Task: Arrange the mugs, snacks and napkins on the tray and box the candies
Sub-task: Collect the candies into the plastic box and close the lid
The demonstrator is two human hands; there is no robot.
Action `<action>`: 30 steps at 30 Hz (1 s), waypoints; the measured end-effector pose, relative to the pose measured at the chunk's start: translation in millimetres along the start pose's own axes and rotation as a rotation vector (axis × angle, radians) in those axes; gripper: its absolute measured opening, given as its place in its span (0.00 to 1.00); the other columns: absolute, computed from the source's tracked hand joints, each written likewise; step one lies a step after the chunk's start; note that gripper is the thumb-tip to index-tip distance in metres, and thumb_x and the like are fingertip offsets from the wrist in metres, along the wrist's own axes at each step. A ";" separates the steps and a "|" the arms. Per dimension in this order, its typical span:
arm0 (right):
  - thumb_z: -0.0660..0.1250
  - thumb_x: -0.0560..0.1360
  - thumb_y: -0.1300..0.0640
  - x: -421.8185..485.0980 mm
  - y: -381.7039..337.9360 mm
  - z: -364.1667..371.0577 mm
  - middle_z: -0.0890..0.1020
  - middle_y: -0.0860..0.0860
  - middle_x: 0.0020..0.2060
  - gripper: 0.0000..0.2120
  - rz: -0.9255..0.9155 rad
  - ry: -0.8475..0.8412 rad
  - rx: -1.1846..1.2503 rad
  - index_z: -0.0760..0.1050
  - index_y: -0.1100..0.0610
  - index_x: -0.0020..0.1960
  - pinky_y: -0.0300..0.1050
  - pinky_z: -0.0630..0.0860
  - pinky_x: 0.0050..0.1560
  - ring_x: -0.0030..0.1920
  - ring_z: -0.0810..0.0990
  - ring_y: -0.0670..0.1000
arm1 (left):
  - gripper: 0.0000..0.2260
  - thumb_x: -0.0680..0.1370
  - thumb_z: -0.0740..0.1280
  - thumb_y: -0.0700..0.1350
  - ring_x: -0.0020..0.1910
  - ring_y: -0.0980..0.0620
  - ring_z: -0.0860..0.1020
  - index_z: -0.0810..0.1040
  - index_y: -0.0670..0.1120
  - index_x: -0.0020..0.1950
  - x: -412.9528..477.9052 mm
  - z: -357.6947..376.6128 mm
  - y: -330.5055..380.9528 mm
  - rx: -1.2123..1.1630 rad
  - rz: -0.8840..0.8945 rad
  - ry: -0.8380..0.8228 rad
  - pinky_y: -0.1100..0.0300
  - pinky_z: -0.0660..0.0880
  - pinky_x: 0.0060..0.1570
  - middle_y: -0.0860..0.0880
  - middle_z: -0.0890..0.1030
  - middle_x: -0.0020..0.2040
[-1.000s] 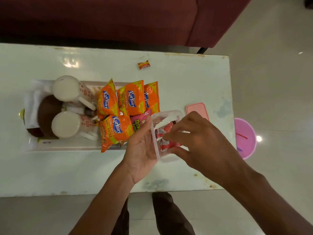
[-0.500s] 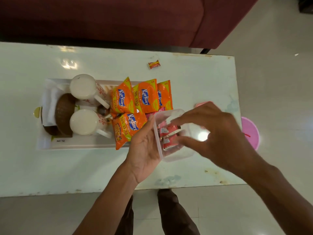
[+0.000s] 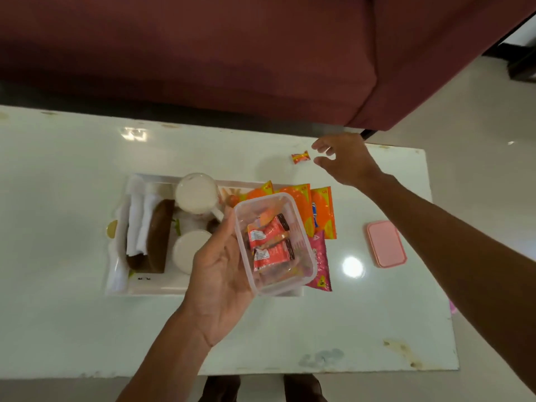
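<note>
1. Head view: since a second ago the right hand (image 3: 345,161) has left the clear box (image 3: 274,242) and reached to the upper right of the frame, fingers spread apart, just beside a loose candy (image 3: 300,157) on the table (image 3: 72,329), not touching it.
2. The left hand (image 3: 220,274) grips the clear box at frame centre, lifted over the tray (image 3: 150,287); red wrapped candies (image 3: 269,245) lie inside.
3. Mugs (image 3: 195,197), napkins (image 3: 139,219) and orange snack packets (image 3: 322,211) sit on the tray; the pink lid (image 3: 385,244) lies at right.

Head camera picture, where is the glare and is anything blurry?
Head view: round glare spot on the table beside the pink lid, a fainter reflection at the far left; the snack packets are washed out, print smeared; wide-angle lens bows the table edges.
</note>
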State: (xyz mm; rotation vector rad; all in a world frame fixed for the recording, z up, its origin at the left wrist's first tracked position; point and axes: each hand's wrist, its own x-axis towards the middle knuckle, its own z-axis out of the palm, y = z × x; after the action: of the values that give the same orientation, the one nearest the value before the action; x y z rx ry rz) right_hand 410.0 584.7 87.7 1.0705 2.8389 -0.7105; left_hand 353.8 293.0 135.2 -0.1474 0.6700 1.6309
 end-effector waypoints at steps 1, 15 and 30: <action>0.72 0.75 0.58 10.7 1.9 11.1 0.82 0.55 0.56 0.15 0.015 -0.023 -0.015 0.79 0.58 0.61 0.38 0.74 0.48 0.51 0.79 0.49 | 0.28 0.76 0.70 0.58 0.67 0.40 0.77 0.74 0.47 0.73 -0.7 -3.3 5.8 -0.011 0.013 -0.012 0.38 0.77 0.59 0.42 0.77 0.70; 0.76 0.71 0.61 76.9 20.0 75.3 0.79 0.58 0.57 0.15 0.036 -0.112 -0.155 0.80 0.59 0.56 0.48 0.78 0.53 0.57 0.77 0.58 | 0.28 0.79 0.61 0.57 0.72 0.37 0.73 0.70 0.44 0.75 -15.0 -40.3 32.1 -0.054 0.006 0.002 0.39 0.75 0.63 0.39 0.73 0.73; 0.69 0.77 0.52 -15.0 -29.8 9.4 0.85 0.51 0.50 0.14 -0.031 0.272 0.230 0.81 0.57 0.59 0.38 0.78 0.53 0.49 0.83 0.47 | 0.24 0.81 0.61 0.56 0.69 0.41 0.76 0.74 0.46 0.73 -7.5 -29.2 8.6 -0.055 0.007 0.050 0.39 0.74 0.65 0.42 0.77 0.71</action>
State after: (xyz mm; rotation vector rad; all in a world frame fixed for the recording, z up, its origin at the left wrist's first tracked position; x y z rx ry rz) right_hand 401.4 551.7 94.1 1.2439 3.0634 -0.9853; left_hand 339.0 271.7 117.7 -0.2268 0.6653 1.6573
